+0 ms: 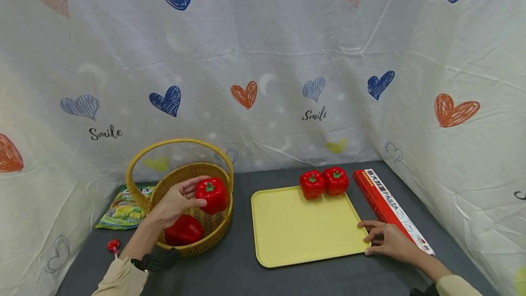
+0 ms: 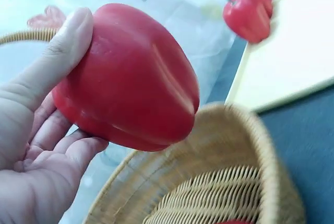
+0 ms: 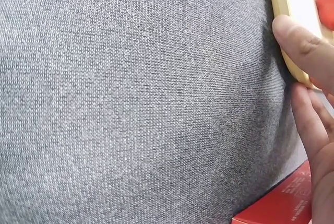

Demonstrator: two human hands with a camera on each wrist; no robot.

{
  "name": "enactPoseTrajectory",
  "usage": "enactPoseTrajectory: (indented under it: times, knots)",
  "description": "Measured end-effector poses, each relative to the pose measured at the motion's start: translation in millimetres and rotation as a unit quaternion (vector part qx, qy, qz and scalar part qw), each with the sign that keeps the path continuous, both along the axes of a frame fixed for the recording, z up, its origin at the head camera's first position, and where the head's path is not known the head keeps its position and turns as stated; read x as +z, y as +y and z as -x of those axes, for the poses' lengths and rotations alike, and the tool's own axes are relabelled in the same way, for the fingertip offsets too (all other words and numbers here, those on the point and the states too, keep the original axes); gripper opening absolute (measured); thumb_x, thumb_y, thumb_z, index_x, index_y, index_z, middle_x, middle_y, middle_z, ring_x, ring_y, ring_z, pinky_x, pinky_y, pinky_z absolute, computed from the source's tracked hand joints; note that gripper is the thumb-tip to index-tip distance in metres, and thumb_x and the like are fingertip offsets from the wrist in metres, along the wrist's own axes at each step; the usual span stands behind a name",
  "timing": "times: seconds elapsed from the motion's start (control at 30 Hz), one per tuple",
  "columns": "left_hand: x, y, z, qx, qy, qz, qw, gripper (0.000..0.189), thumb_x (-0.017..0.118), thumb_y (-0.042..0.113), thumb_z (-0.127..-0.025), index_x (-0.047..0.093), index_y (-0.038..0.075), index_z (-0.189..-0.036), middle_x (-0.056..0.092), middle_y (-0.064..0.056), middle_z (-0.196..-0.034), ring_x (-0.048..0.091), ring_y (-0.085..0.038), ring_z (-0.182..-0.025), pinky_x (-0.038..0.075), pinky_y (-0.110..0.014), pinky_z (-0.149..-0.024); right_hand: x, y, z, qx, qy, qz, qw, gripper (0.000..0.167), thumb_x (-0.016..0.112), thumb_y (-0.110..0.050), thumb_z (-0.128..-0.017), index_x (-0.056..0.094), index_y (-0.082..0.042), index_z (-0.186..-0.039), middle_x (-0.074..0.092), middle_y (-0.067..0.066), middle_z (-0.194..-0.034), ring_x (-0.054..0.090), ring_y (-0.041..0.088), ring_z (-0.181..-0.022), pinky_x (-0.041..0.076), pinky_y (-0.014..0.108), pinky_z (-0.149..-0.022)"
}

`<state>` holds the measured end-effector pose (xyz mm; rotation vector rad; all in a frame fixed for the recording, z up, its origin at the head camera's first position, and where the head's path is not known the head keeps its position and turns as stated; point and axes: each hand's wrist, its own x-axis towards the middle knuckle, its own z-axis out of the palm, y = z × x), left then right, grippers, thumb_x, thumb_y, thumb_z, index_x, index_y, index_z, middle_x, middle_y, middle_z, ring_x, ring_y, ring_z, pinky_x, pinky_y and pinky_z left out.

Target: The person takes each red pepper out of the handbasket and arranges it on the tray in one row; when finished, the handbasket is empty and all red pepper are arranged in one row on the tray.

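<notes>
My left hand [image 1: 176, 203] grips a red bell pepper [image 1: 212, 195] above the wicker basket [image 1: 222, 232], thumb on one side and fingers round the other. The left wrist view shows this bell pepper [image 2: 130, 80] close up, raised over the basket's rim [image 2: 261, 156]. Inside the basket lies another red bell pepper [image 1: 185, 230]. At the near right corner of the yellow tray [image 1: 304, 227], my right hand [image 1: 388, 242] pinches the rim between thumb and fingers. Two more bell peppers, a left one [image 1: 312, 185] and a right one [image 1: 336, 181], sit side by side at the tray's far right corner.
A red pasta box [image 1: 390, 209] lies right of the tray, beside my right hand. Left of the basket are a green and yellow packet [image 1: 125, 211] and a small red-wrapped lollipop [image 1: 113, 245]. The basket's tall handle [image 1: 181, 140] arches up. Patterned cloth hangs behind the grey table.
</notes>
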<state>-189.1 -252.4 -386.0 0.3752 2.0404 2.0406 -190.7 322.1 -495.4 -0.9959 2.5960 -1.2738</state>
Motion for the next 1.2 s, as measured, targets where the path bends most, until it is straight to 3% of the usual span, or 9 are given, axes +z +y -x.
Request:
enactPoseTrajectory:
  times: [0.13, 0.3, 0.47, 0.77, 1.0, 1.2]
  knots:
    - [-2.4, 13.1, -4.2, -0.029, -0.018, -0.035, 0.9988, 0.064, 0.065, -0.005, -0.088, 0.034, -0.007, -0.144, 0.057, -0.003, -0.129, 0.059, -0.015, -0.115, 0.051, -0.034, -0.091, 0.1, -0.2, 0.0, 0.002, 0.002, 0.004, 1.0000, 0.018, 0.084, -0.016, -0.072, 0.071, -0.008, -0.083, 0.059, 0.030, -0.112, 0.060, 0.004, -0.095, 0.055, 0.018, -0.070]
    - [-7.3, 35.8, -1.9, -0.041, -0.024, -0.036, 0.9982, 0.067, 0.070, 0.001, -0.086, 0.036, -0.006, -0.143, 0.056, -0.008, -0.132, 0.058, -0.016, -0.115, 0.051, -0.036, -0.093, 0.3, -0.9, 0.6, 0.001, -0.005, -0.002, 1.0000, 0.018, 0.083, -0.017, -0.073, 0.072, -0.008, -0.083, 0.059, 0.030, -0.113, 0.061, 0.005, -0.094, 0.056, 0.022, -0.069]
    - [-15.1, 61.4, 9.9, -0.054, -0.021, -0.029, 0.9979, 0.070, 0.074, 0.003, -0.083, 0.039, -0.006, -0.142, 0.053, -0.018, -0.134, 0.058, -0.021, -0.116, 0.051, -0.037, -0.092, 1.8, -1.4, 1.7, -0.001, -0.013, -0.008, 0.9999, 0.018, 0.084, -0.018, -0.073, 0.072, -0.008, -0.084, 0.059, 0.030, -0.114, 0.061, 0.006, -0.094, 0.058, 0.028, -0.069]
    - [-29.0, 105.0, 36.1, -0.086, 0.001, -0.033, 0.9957, 0.071, 0.078, 0.005, -0.079, 0.043, -0.007, -0.140, 0.053, -0.024, -0.133, 0.058, -0.026, -0.115, 0.049, -0.036, -0.094, 0.3, -0.3, 1.5, -0.005, -0.012, -0.012, 0.9998, 0.018, 0.084, -0.016, -0.072, 0.072, -0.009, -0.083, 0.059, 0.029, -0.113, 0.060, 0.005, -0.094, 0.056, 0.022, -0.069]
    - [-40.8, 131.9, 57.4, -0.069, -0.001, -0.049, 0.9964, 0.070, 0.077, 0.000, -0.079, 0.043, -0.007, -0.140, 0.052, -0.024, -0.135, 0.057, -0.027, -0.117, 0.049, -0.037, -0.095, 0.5, 0.4, 1.6, -0.004, -0.010, -0.012, 0.9999, 0.018, 0.084, -0.017, -0.072, 0.072, -0.009, -0.083, 0.059, 0.029, -0.113, 0.060, 0.004, -0.095, 0.056, 0.020, -0.070]
    - [-60.1, 148.0, 73.5, -0.038, 0.003, -0.043, 0.9983, 0.068, 0.077, -0.002, -0.078, 0.046, -0.006, -0.138, 0.054, -0.021, -0.134, 0.058, -0.027, -0.116, 0.049, -0.035, -0.095, 0.8, -0.6, 2.8, -0.008, -0.022, -0.013, 0.9996, 0.018, 0.084, -0.017, -0.072, 0.072, -0.008, -0.084, 0.059, 0.029, -0.114, 0.060, 0.005, -0.094, 0.058, 0.028, -0.069]
